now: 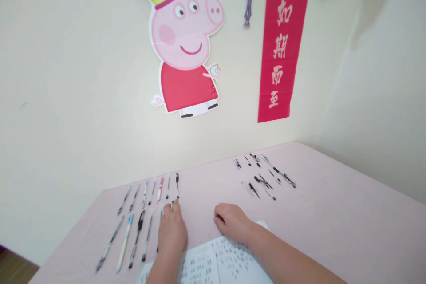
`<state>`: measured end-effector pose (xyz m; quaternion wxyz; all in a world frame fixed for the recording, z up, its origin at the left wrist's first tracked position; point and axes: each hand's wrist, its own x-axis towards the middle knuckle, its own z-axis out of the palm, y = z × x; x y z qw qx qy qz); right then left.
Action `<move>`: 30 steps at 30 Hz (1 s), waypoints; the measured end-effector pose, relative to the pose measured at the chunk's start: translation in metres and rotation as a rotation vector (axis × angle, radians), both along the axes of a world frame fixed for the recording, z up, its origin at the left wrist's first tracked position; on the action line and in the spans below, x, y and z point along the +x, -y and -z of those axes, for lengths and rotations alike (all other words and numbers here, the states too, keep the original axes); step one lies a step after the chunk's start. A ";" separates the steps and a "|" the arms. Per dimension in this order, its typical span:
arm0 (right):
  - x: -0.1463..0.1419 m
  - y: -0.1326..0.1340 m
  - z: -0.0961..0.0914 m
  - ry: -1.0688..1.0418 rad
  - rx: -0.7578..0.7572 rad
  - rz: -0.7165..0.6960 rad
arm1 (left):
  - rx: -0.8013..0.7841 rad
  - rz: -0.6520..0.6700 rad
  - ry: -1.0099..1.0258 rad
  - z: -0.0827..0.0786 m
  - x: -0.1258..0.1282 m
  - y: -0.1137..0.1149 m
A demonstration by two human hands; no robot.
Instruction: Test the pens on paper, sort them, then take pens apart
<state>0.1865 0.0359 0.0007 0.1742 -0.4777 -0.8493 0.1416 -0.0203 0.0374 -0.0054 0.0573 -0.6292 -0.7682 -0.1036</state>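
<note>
My left hand [172,227] reaches over the front row of pens, its fingers closed around a pen [172,204] whose dark end shows between the fingertips. Most of that pen is hidden under the hand. Just beyond the fingertips lies a black-capped pen [177,183] of the back row. My right hand [232,221] rests on the table with its fingers curled in, and nothing shows in it. Under my wrists is an open notebook [213,259] with handwriting. Left of my left hand lie a black pen [136,239] and a pale pen with a blue cap [125,243].
More pens [160,190] form a back row on the pink table [333,213]. Loose pen parts [262,181], such as caps, tubes and refills, lie scattered at the back right. Behind the table is a wall with a pig cutout [188,84] and a red banner [282,62].
</note>
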 end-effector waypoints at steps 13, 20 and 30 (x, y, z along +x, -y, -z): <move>0.000 0.001 -0.003 0.001 0.008 0.006 | 0.258 0.365 0.707 0.011 0.032 -0.003; 0.000 -0.003 0.004 -0.041 0.008 0.034 | 0.055 0.421 1.210 0.017 0.049 -0.001; 0.002 -0.018 0.015 -0.573 -0.182 0.153 | -0.001 0.446 1.257 0.012 0.050 0.003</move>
